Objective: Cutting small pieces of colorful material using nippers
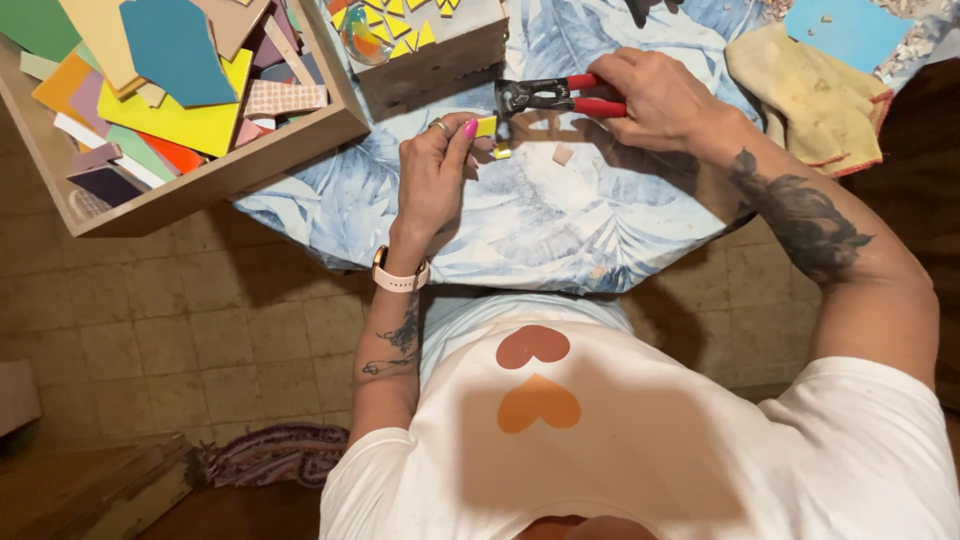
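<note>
A: What lies farthest left?

B: A wooden tray (215, 178) heaped with flat coloured tile sheets (175, 45), hanging partly over the left edge of the desk (560, 230), which wears a blue leaf-print cloth. Just right of it, at the far side, stands a smaller wooden box (440, 62) with little yellow pieces (395, 22) on top.

A: And the hands?

B: The left hand (432, 175) comes up from the near edge, its thumb and fingers pinched shut on a small yellow tile piece (486, 127). That piece sits at the hand's upper right, pointing toward the tool.

A: Which tool?

B: Red-handled nippers (550, 96), long axis running left to right, black head at the left end. The right hand (655, 95) is wrapped tightly around the handles. The head sits just above the yellow piece, touching or nearly so; I cannot tell if it bites.

A: Which hand is nearer the piece?

B: The left one holds it; the right reaches it only through the nippers.

A: Anything in the way?

B: A yellow offcut (501, 152) and a pale chip (563, 154) lie just below, apart from both hands. Far right rests a crumpled yellow cloth (810, 95).
</note>
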